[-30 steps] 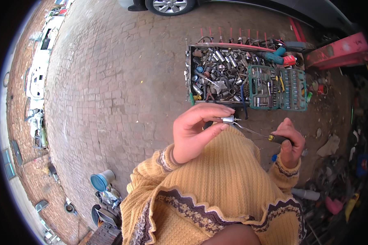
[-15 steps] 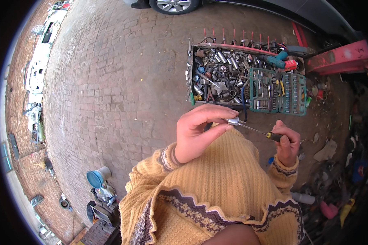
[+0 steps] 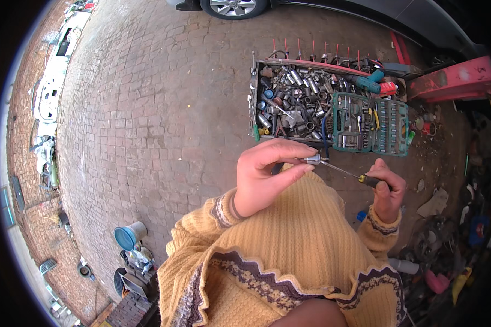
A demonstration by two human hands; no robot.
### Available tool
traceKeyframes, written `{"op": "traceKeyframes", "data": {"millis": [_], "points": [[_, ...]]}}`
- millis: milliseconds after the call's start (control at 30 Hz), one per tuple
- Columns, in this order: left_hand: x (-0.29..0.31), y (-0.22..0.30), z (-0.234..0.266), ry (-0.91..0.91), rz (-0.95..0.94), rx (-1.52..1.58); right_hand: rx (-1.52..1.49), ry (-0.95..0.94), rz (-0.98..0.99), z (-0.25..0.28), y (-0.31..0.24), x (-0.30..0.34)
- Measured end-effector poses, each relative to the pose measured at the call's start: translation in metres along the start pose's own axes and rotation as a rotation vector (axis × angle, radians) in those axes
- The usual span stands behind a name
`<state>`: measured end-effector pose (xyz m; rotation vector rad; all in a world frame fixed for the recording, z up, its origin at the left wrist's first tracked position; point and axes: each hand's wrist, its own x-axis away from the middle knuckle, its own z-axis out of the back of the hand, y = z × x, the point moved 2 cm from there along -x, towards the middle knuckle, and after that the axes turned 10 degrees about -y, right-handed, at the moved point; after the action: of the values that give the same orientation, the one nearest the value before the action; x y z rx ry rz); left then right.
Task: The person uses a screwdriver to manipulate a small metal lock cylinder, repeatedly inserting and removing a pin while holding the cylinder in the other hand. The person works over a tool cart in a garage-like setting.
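My left hand [image 3: 270, 177] pinches a small silver metal cylinder [image 3: 313, 159], perhaps a socket, between thumb and fingertips in front of my chest. In my right hand [image 3: 388, 191] is a screwdriver [image 3: 370, 180] with a black and yellow handle, its thin shaft slanting up and left. The shaft's tip meets the right end of the cylinder; whether it is inside or only touching, I cannot tell. Beyond my hands lies a tray [image 3: 253, 109] heaped with sockets and metal parts. A green socket case [image 3: 372, 143] lies unfolded at the tray's right side.
A teal power tool [image 3: 366, 83] rests on the tray's back right corner, near a red metal beam [image 3: 453, 80]. A car wheel [image 3: 233, 6] is at the top. A blue bucket [image 3: 126, 237] stands at lower left on the brick paving [image 3: 147, 120]. Clutter piles up at right.
My right hand has shifted slightly to the right with the screwdriver, drawing it a little away from the left hand. The left hand keeps its pinch on the cylinder almost unmoved.
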<state>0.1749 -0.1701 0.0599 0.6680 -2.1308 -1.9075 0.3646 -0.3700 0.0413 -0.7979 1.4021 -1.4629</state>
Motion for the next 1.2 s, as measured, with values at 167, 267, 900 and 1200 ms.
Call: {"op": "traceKeyframes", "data": {"millis": [167,267,900,1200], "points": [[-0.001,0.001,-0.001,0.014,0.004,-0.037,0.079,0.004,-0.010,0.002,-0.009,-0.004],[-0.001,0.000,-0.001,0.019,0.024,-0.077,0.240,0.026,0.043,0.003,-0.018,-0.006],[-0.003,0.000,0.000,0.083,-0.038,-0.244,0.627,0.039,0.219,0.009,-0.058,-0.006],[0.001,-0.005,-0.001,0.019,0.077,0.134,0.402,0.021,0.192,0.005,-0.037,-0.008]]}}
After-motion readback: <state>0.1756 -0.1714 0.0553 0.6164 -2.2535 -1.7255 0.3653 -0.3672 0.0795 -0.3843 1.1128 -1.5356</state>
